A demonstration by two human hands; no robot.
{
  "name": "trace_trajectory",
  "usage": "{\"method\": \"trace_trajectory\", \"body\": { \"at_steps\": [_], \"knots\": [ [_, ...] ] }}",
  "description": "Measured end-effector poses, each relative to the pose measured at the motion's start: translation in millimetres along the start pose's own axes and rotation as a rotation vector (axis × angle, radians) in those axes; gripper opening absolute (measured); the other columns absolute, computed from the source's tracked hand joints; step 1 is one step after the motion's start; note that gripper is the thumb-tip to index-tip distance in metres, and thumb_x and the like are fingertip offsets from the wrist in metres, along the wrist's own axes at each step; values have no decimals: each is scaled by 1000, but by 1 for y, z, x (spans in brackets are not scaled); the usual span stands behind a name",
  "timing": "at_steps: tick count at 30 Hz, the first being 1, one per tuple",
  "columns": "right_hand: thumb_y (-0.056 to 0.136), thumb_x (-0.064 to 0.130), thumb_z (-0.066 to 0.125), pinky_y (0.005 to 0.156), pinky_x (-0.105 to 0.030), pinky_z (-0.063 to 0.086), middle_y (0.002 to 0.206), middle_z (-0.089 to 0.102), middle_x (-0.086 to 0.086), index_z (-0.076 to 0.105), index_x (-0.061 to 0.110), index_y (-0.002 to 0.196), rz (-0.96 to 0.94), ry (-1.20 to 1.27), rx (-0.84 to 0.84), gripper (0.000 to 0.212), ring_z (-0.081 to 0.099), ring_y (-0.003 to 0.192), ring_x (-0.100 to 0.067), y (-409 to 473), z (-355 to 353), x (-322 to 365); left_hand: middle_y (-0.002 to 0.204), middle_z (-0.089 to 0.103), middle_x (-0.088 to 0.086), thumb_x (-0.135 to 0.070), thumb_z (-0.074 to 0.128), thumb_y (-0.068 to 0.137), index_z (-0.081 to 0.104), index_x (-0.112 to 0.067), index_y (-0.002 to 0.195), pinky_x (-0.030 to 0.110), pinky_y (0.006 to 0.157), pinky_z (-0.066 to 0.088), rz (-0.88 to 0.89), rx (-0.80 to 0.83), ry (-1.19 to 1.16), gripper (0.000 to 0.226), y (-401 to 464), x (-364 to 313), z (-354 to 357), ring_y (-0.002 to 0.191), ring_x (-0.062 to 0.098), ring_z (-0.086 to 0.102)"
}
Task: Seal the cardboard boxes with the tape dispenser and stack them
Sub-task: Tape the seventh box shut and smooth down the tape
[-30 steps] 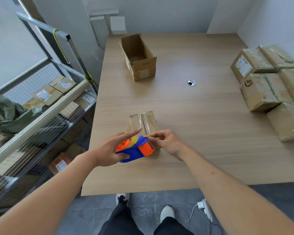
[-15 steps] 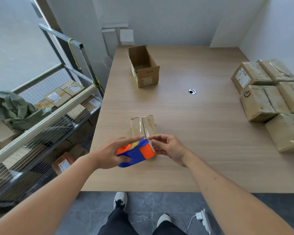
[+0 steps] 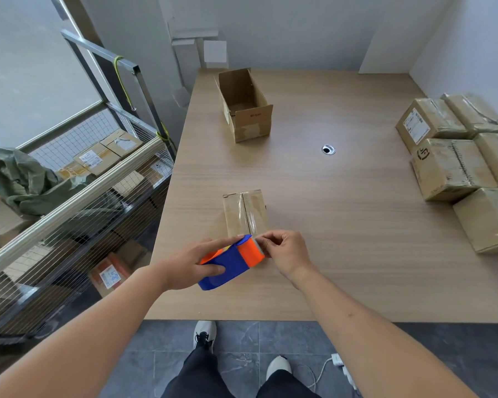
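Now left hand (image 3: 189,267) grips tape dispenser (image 3: 231,261); right hand (image 3: 285,252) pinches its tape.

One tape dispenser (image 3: 230,261), one open box (image 3: 246,106), one taped box (image 3: 245,215).

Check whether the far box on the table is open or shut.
Open: the far box has its flaps apart, and its brown inside walls and floor show.

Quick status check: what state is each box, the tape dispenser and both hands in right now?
small box: closed, tape along its top seam
far box: open, unsealed
boxes at right: closed, taped, grouped together
tape dispenser: held off the table
left hand: grips the dispenser
right hand: fingers pinch at the dispenser's blade end
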State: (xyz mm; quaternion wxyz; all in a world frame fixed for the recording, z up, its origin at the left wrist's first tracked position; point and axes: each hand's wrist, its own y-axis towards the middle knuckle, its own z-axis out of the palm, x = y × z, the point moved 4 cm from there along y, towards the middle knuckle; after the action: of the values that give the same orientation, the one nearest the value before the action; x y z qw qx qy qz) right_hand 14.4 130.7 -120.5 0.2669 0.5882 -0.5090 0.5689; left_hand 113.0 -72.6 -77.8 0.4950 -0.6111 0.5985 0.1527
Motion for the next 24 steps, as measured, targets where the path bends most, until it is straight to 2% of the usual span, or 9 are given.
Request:
{"method": "trace_trajectory", "body": {
  "at_steps": [3,7,12,17,21,24],
  "knots": [
    [91,5,73,70,-34,63,70,75,-4,78,14,78,65,38,-124,16,70,63,-16,1,-8,-6,136,53,-9,-16,63,98,38,-68,141,41,105,46,-45,29,0,72,-4,11,-13,121,14,53],
    [91,6,75,73,-41,64,67,74,-6,76,14,76,154,72,-281,16,70,59,-19,13,-54,-24,130,53,-8,-14,62,100,42,-70,136,36,100,46,-184,43,-23,70,-22,44,-36,115,15,54],
    [91,7,74,69,-34,64,74,76,-10,78,11,79,202,28,-293,13,70,62,-20,19,-54,-33,130,55,-7,-15,60,100,43,-68,137,46,102,48,-225,41,-45,67,-12,65,-39,113,20,57],
    [90,5,75,64,-30,62,76,76,-11,78,10,80,264,30,-305,11,67,57,-16,38,-41,-51,127,53,-6,-15,58,101,44,-71,133,39,100,47,-264,30,-18,66,6,82,-41,113,18,54],
    [89,9,77,67,-34,63,78,77,-10,79,11,83,314,14,-313,7,66,56,-17,51,-30,-71,124,51,-6,-18,58,101,42,-70,136,37,96,48,-313,48,28,64,22,94,-38,109,17,54],
    [91,16,75,67,-40,61,78,77,-6,79,19,80,321,-30,-283,13,62,55,-17,58,-23,-85,122,51,-6,-20,58,101,40,-72,135,40,98,48,-327,47,41,65,30,100,-35,108,18,54]
  ]
}}
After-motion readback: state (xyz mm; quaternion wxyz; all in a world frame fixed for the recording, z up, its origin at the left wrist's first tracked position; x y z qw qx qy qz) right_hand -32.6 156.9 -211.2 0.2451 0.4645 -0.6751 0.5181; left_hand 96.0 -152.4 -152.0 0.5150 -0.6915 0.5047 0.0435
